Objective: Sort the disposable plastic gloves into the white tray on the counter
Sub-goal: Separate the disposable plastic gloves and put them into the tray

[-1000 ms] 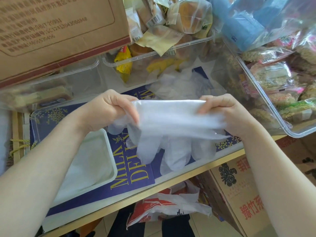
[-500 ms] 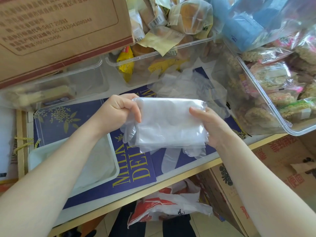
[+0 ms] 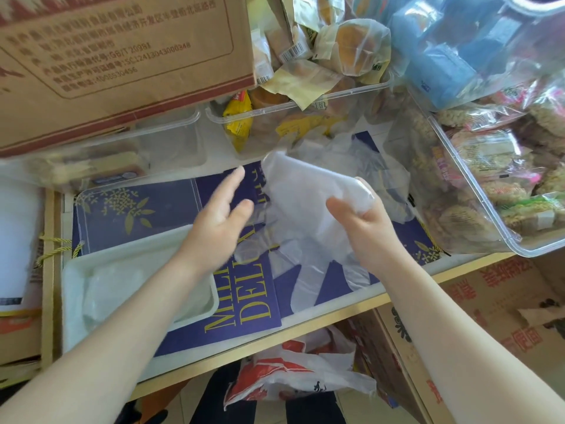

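Drooping translucent glove [image 3: 308, 206] (crumpled, filmy) in right hand [image 3: 363, 221].

Cardboard box [image 3: 116, 56] top left, clear bins w/ snacks [image 3: 305, 96], navy printed mat [image 3: 171, 209].

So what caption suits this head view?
Right hand grips translucent plastic gloves; open left hand hovers beside them, above the white rectangular tray.

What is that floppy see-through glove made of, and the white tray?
The glove, held by the right hand, looks like thin, glossy plastic film: the blue print shows through and it crinkles. The white tray seems matte foam or plastic; its thick rounded rim suggests that.
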Available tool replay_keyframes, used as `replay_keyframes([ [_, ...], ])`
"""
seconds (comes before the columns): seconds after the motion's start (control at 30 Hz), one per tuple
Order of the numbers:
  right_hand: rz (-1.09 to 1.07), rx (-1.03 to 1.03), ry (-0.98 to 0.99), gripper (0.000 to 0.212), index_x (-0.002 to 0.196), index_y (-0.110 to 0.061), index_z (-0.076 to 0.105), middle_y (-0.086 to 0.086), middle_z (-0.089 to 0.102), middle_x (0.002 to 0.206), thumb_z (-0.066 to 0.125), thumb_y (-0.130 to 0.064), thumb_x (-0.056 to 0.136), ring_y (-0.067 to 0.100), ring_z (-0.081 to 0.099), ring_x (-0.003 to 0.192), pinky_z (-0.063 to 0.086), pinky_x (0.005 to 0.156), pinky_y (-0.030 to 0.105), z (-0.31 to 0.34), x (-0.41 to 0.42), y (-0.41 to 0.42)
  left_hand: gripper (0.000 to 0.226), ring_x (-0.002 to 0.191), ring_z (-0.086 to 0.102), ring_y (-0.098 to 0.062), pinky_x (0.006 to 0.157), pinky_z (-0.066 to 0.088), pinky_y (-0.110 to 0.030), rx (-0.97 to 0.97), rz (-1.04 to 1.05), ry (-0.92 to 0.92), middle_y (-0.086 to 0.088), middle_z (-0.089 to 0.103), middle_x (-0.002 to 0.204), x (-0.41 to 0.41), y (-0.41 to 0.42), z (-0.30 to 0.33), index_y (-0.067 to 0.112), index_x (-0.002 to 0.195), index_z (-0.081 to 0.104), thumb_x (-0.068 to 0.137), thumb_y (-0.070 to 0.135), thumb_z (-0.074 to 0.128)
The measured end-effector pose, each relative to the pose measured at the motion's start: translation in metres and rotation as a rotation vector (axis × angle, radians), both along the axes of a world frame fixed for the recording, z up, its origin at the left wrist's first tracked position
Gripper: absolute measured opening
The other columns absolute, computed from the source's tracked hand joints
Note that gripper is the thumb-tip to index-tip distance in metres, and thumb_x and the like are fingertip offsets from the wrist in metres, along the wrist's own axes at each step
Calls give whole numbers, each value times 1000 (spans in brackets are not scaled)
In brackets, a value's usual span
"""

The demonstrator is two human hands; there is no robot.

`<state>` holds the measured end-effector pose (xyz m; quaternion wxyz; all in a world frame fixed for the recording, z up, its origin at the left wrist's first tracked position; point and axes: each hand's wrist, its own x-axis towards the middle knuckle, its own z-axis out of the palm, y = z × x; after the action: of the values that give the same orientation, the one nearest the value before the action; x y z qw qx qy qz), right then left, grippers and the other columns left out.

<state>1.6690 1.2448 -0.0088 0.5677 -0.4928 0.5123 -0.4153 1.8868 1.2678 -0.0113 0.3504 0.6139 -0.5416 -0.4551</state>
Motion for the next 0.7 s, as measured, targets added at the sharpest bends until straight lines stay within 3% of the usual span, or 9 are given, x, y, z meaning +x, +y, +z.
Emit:
replay_keyframes([
  [0.1, 90, -96, 28, 21, 80, -2, 42, -1, 40, 66, 56, -18, 83, 16, 36, 58, 29, 48, 24, 7, 13, 3, 54, 113, 33, 29, 93, 32, -1, 109, -9, 222, 27, 28, 143, -17, 1, -4, 28, 147, 15, 99, 25, 39],
  [0.17, 149, -82, 0, 21, 78, -8, 39, -3, 37, 65, 57, -17, 83, 14, 33, 58, 27, 48, 22, 10, 19, 4, 47, 102, 40, 32, 80, 37, 2, 91, -1, 308, 35, 36, 128, -21, -3, -7, 32, 142, 22, 98, 27, 37],
  [0.23, 221, -60, -27, 22, 77, -8, 38, 2, 35, 66, 57, -16, 83, 18, 31, 59, 26, 49, 25, 11, 21, 6, 39, 104, 48, 24, 81, 41, -3, 70, -1, 365, 32, 44, 124, -23, -4, -5, 33, 137, 28, 99, 31, 36],
  [0.33, 295, 40, -161, 21, 78, -10, 39, 4, 40, 67, 59, -13, 82, 16, 39, 59, 31, 50, 26, 13, 22, 8, 57, 105, 58, -2, 84, 49, -20, 10, -17, 347, 11, 56, 121, -18, -4, -6, 23, 144, 28, 92, 42, 41],
  [0.4, 319, 137, -265, 21, 81, -14, 44, 1, 49, 71, 64, -14, 79, 15, 48, 64, 38, 54, 25, 13, 21, 8, 60, 98, 59, -4, 80, 48, -21, -22, -41, 378, 2, 55, 121, -12, -3, -4, 17, 147, 22, 93, 31, 43],
  [0.47, 338, 192, -310, 20, 86, -17, 52, 1, 56, 77, 68, -19, 73, 18, 55, 72, 44, 60, 29, 13, 19, 8, 56, 102, 59, 0, 81, 46, -16, -34, -88, 413, 0, 48, 135, -6, -3, 1, 24, 147, 20, 96, 24, 42],
  [0.57, 336, 268, -380, 17, 89, -16, 63, 0, 66, 79, 61, -8, 75, 17, 64, 74, 52, 64, 32, 17, 21, 8, 58, 110, 52, 13, 82, 41, -5, 15, -79, 416, 19, 49, 133, 6, 2, 4, 27, 136, 39, 81, 43, 48],
  [0.63, 360, 331, -451, 24, 85, -17, 73, 0, 71, 80, 67, 2, 70, 15, 68, 75, 56, 64, 30, 19, 25, 10, 66, 108, 58, 2, 80, 47, -12, 108, -75, 443, 16, 59, 125, 14, 6, 1, 27, 126, 54, 70, 62, 59],
  [0.7, 385, 345, -485, 27, 82, -19, 76, 0, 72, 80, 70, 3, 68, 15, 69, 75, 56, 64, 29, 20, 32, 11, 50, 97, 65, -12, 75, 53, -23, 181, -71, 546, 3, 67, 112, 14, 13, 0, 25, 114, 63, 75, 56, 58],
])
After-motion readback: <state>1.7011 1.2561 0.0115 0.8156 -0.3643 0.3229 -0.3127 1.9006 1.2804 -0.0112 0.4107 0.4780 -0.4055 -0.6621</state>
